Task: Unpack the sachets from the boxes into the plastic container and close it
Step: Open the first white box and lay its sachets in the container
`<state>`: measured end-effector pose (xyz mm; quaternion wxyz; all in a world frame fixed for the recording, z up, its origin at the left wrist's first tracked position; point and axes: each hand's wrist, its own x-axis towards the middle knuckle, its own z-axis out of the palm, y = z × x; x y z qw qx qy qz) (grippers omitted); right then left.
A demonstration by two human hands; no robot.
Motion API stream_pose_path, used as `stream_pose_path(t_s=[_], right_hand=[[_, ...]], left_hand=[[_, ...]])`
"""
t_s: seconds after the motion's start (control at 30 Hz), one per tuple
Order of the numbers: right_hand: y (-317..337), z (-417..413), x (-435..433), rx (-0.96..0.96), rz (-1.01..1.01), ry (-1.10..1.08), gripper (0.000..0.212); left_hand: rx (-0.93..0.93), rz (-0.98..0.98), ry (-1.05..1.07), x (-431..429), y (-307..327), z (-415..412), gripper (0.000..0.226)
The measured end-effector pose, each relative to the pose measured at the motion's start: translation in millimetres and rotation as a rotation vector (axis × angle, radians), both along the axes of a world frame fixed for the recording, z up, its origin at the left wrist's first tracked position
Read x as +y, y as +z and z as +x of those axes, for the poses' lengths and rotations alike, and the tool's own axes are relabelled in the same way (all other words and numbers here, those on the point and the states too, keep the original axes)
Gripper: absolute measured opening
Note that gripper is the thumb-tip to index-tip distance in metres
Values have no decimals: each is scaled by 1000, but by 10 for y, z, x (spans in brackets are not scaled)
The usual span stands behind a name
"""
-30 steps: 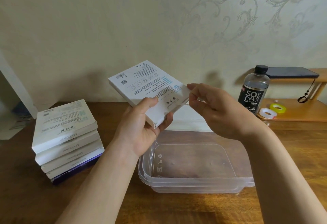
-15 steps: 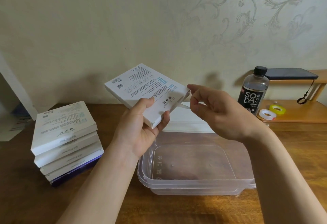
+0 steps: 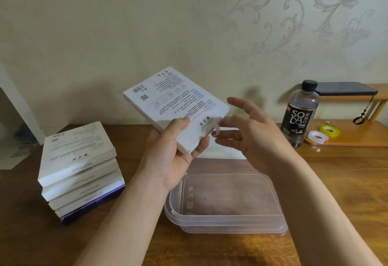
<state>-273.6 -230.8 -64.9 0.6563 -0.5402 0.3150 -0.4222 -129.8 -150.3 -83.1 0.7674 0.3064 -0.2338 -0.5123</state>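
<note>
We see a brown wooden table [image 3: 336, 181] stretching under and beyond both hands. Below the hands, directly under the right forearm, a clear plastic container [image 3: 226, 220] sits open on it, with nothing inside that we can make out. Well to the left of the left hand stands a stack of boxes [image 3: 77, 160], white flat cartons piled unevenly on a dark purple one at the bottom.

Above the container, the left hand [image 3: 174, 156] grips one white box [image 3: 174, 101] at its near corner, thumb on the printed top face and fingers curled beneath, the box tilted up and away. The right hand [image 3: 252, 131] hovers just beside the box's right end, its fingers spread and straight, holding nothing; it is blurred.

Under the right hand, just behind the container, a flat white thing [image 3: 218, 153] lies partly hidden. To the right of the right hand a soda bottle [image 3: 301, 116] stands upright, and past it a dark phone [image 3: 344, 88] lies on a small wooden shelf [image 3: 357, 139], with a white tape roll [image 3: 317, 136] and a yellow tape roll [image 3: 331, 130] side by side below.

A small seal strip [image 3: 217, 129] curls off the box's end, by the right fingertips; we cannot tell whether they touch it.
</note>
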Motion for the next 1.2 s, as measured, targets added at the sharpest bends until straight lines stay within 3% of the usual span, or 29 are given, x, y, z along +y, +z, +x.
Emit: stream_pose_path(t_s=[0.13,0.33,0.6,0.8,1.2], right_hand=[[-19,39,20,-50,20,68,44],[-55,17,-30,-84,46,63,49],[-74,14,-68,-130,67,82,36],[-75,31,-70,-108,35,44,41],[-78,41,-86,-135,54,-7,44]], left_hand=[[-31,-4,-17,7,2,-56,29],[-10,17,-12,3,-15,-49,44],[5,34,-17,-14,-40,-72,42],[22,57,-36,-22,-44,-65,42],[56,83,-97,17,21,-115,27]])
